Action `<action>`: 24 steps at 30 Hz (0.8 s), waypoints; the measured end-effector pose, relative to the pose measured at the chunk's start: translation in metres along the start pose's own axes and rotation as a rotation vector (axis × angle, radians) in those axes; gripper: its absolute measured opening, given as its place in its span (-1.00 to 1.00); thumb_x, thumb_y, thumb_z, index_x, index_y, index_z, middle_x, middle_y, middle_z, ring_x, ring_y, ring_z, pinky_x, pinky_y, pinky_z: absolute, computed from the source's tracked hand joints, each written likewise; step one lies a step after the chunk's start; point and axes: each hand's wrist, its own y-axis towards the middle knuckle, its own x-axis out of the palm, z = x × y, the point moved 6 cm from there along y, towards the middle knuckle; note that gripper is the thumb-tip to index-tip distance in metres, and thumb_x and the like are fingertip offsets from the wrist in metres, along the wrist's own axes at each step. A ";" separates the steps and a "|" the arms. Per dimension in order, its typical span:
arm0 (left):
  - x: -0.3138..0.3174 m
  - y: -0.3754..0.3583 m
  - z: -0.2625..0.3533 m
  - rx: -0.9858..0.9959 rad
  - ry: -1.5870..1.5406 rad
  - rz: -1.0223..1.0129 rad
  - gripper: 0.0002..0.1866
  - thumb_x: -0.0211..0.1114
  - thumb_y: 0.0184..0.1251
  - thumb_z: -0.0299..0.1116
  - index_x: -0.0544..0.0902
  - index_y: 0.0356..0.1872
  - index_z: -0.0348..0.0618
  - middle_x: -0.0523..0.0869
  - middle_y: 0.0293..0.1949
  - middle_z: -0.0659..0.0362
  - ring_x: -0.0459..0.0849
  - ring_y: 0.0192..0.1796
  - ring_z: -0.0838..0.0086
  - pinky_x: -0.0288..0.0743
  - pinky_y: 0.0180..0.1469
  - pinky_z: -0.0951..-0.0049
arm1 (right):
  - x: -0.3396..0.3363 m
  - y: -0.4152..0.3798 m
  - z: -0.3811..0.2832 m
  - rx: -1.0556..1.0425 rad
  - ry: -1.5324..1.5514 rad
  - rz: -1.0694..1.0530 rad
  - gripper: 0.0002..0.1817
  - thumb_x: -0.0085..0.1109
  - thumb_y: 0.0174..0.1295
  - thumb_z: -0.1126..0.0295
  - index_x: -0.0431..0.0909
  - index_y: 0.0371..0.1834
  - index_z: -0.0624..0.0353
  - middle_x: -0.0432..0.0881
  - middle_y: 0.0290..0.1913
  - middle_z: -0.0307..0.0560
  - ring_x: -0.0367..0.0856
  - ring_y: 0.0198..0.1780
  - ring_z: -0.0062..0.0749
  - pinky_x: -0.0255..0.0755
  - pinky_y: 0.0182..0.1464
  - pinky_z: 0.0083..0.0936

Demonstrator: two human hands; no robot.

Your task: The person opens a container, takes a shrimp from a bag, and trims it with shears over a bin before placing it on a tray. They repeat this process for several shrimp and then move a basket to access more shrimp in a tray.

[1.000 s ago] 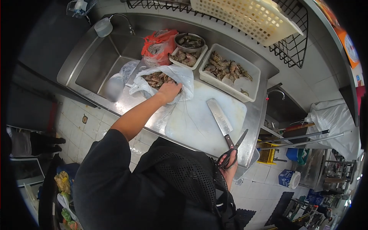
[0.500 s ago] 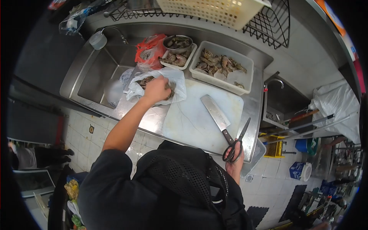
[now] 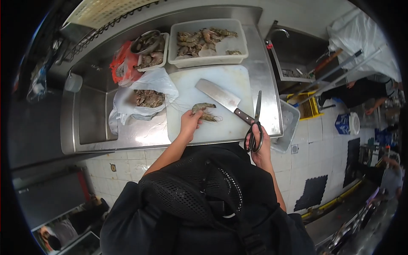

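Observation:
Over the front left of the white cutting board (image 3: 182, 87), my left hand (image 3: 189, 124) is closed around a shrimp (image 3: 203, 107); its long feelers trail to the left. My right hand (image 3: 262, 146) grips black-handled scissors (image 3: 257, 111), blades pointing away from me, at the board's right edge. Between the two hands, a cleaver (image 3: 219, 94) lies slantwise on the board, its dark handle close to the scissors. Left of the board sits a white plastic bag (image 3: 163, 78), open, with more shrimp (image 3: 149, 98) inside.
A large white tub (image 3: 208, 62) of shrimp stands behind the board. Beside it are a smaller tray (image 3: 160, 65), a metal bowl (image 3: 134, 48) and a red bag (image 3: 120, 63). A sink (image 3: 97, 112) lies left. Other people are visible at the far right and lower left.
My left hand has come out of the white bag and moved right over the board, now holding a shrimp. The view has turned to the right. My right hand still holds the scissors.

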 end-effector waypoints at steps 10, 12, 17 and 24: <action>0.011 -0.031 0.065 1.140 1.216 -0.416 -0.52 0.41 0.15 -0.53 0.64 0.16 -0.13 0.69 0.07 0.05 0.59 0.22 0.09 0.51 0.22 0.11 | -0.010 -0.014 0.010 -0.022 0.001 0.007 -0.58 0.33 0.54 0.19 0.56 0.32 0.15 0.58 -0.46 -0.24 0.56 -0.54 -0.57 0.43 -0.53 -0.62; 0.022 -0.020 0.071 1.184 1.293 -0.432 -0.54 0.41 0.15 -0.53 0.65 0.14 -0.11 0.70 0.06 0.07 0.58 0.24 0.14 0.48 0.26 0.13 | -0.008 -0.015 0.009 -0.054 0.019 -0.011 -0.57 0.33 0.53 0.20 0.55 0.32 0.17 0.59 -0.44 -0.22 0.58 -0.52 -0.55 0.48 -0.51 -0.62; 0.039 0.012 0.087 1.137 1.325 -0.616 -0.55 0.33 0.26 -0.49 0.68 0.21 -0.12 0.77 0.00 0.10 0.66 0.12 0.18 0.55 0.18 0.13 | -0.012 -0.019 0.006 -0.090 0.095 0.026 -0.56 0.29 0.56 0.22 0.51 0.36 0.18 0.64 -0.38 -0.16 0.64 -0.46 -0.50 0.58 -0.43 -0.57; 0.131 0.030 0.199 0.344 0.450 -0.858 -0.68 0.25 0.60 -0.35 0.69 0.22 -0.29 0.77 -0.11 0.26 0.70 -0.13 0.62 0.60 0.00 0.51 | -0.050 -0.031 0.007 -0.186 0.317 0.073 -0.52 0.25 0.59 0.14 0.47 0.42 0.15 0.66 -0.30 -0.14 0.68 -0.34 -0.47 0.63 -0.31 -0.51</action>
